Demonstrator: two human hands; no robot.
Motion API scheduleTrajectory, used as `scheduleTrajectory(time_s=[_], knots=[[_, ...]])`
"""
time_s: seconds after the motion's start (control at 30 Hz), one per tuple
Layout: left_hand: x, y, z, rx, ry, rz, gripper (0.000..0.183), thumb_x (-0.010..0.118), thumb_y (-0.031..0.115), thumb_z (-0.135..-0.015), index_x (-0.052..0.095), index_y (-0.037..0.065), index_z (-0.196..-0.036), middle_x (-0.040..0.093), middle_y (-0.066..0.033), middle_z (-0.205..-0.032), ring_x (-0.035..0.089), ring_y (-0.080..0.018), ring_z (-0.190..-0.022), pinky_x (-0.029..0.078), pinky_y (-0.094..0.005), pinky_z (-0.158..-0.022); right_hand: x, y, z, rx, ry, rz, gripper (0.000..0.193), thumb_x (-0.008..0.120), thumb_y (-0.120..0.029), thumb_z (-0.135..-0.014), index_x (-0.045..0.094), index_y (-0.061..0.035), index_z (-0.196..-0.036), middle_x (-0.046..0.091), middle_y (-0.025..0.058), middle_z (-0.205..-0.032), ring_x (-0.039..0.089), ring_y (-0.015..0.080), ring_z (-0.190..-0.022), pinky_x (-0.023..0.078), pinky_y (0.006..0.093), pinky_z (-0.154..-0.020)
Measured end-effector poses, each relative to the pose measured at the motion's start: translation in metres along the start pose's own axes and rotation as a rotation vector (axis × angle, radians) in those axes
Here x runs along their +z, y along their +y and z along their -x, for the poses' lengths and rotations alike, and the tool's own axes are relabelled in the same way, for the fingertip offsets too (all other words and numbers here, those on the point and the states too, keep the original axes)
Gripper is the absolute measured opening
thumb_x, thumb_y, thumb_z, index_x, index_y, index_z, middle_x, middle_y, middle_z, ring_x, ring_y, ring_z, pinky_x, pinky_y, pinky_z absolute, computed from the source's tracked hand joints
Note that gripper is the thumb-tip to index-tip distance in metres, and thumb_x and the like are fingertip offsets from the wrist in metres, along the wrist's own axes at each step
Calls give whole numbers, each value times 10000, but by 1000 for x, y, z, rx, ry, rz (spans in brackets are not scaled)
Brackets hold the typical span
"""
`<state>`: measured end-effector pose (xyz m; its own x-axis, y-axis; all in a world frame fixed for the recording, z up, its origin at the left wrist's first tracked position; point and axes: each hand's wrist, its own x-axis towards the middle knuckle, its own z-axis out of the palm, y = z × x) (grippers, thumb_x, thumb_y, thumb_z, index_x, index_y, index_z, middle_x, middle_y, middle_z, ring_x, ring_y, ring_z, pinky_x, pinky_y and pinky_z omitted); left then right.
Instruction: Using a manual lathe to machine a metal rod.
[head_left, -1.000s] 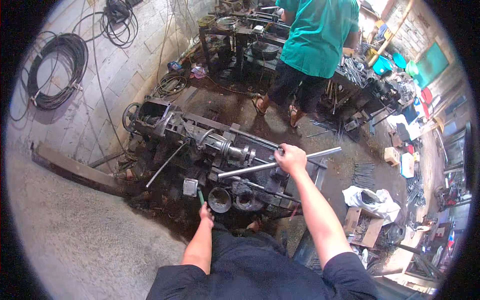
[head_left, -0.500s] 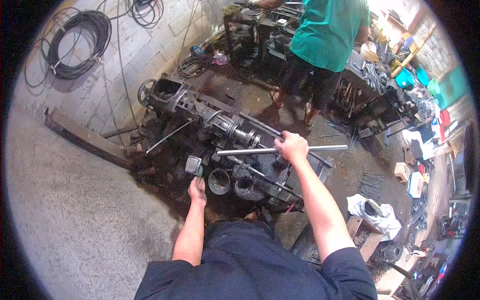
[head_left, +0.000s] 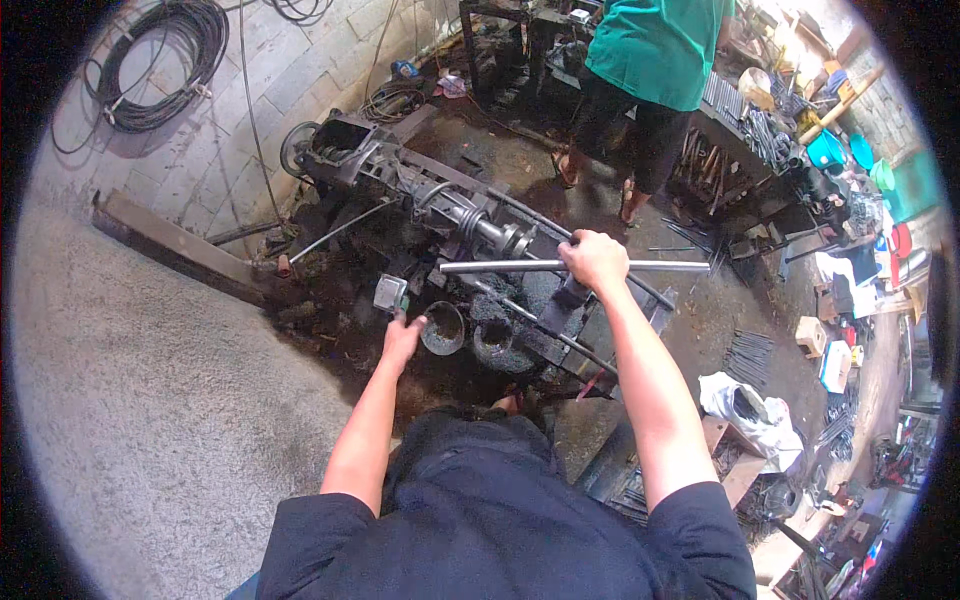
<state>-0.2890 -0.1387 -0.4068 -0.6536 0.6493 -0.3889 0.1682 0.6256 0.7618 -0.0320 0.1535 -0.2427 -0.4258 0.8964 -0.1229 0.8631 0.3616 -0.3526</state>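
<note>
My right hand (head_left: 596, 262) wraps the metal rod (head_left: 500, 267): a holding step, I judge, next needing steadiness. My left hand (head_left: 403, 343): grip unclear.

1 straight silver metal rod (head_left: 510, 267) runs left to right, gripped near mid-length.

Head view: worn fisheye, left unit of a side-by-side pair, upright, unmirrored. Looks down and forward from above the wearer's dark shirt (head_left: 500, 520), which fills the lower edge at closest range. Left hand (head_left: 402, 340) and right hand (head_left: 597, 262) fall near mid-frame, with the machine (head_left: 480, 225) around them. Block wall (head_left: 310, 70) and co-worker's green shirt (head_left: 655, 50) are farther off, toward the top.
</note>
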Motion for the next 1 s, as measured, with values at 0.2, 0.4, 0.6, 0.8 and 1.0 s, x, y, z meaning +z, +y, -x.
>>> scheduleTrajectory(time_s=[0.2, 0.4, 0.6, 0.8, 1.0], knots=[[5, 23, 14, 79, -126, -529, 1033, 708, 282, -802, 16, -161, -1427, 104, -392, -1484, 160, -429, -1420, 254, -374, -1153, 3, 8, -2, 64, -42, 21, 406, 600, -452, -770, 725, -122, -970, 705, 164, -932, 673, 346, -913, 525, 447, -832], [11, 20, 12, 81, -113, -647, 1025, 707, 275, -799, 20, -129, -1443, 56, -345, -1513, 242, -410, -1394, 315, -382, -1125, -2, 7, -5, 70, -113, 25, 412, 608, -444, -768, 725, -114, -985, 703, 163, -967, 669, 337, -943, 521, 437, -846], [12, 37, 9, -11, -108, -603, 999, 700, 287, -805, 52, -99, -1460, 84, -326, -1522, 355, -432, -1331, 372, -424, -1074, -11, 3, -11, 84, -220, 37, 398, 608, -404, -754, 726, -108, -994, 700, 169, -975, 665, 337, -955, 517, 432, -854], [22, 38, 15, 0, -47, -568, 996, 684, 286, -819, 20, -55, -1479, 61, -300, -1536, 407, -444, -1287, 405, -443, -1028, -10, 1, -13, 96, -178, 27, 382, 608, -400, -743, 715, -82, -927, 692, 186, -933, 658, 363, -924, 518, 453, -823], [29, 28, 17, 82, 42, -570, 978, 665, 253, -823, 6, -18, -1493, 40, -260, -1556, 454, -437, -1251, 449, -457, -979, -5, 4, -15, 62, -131, 15, 348, 607, -393, -744, 693, -68, -835, 686, 188, -867, 659, 376, -860, 520, 471, -775]])
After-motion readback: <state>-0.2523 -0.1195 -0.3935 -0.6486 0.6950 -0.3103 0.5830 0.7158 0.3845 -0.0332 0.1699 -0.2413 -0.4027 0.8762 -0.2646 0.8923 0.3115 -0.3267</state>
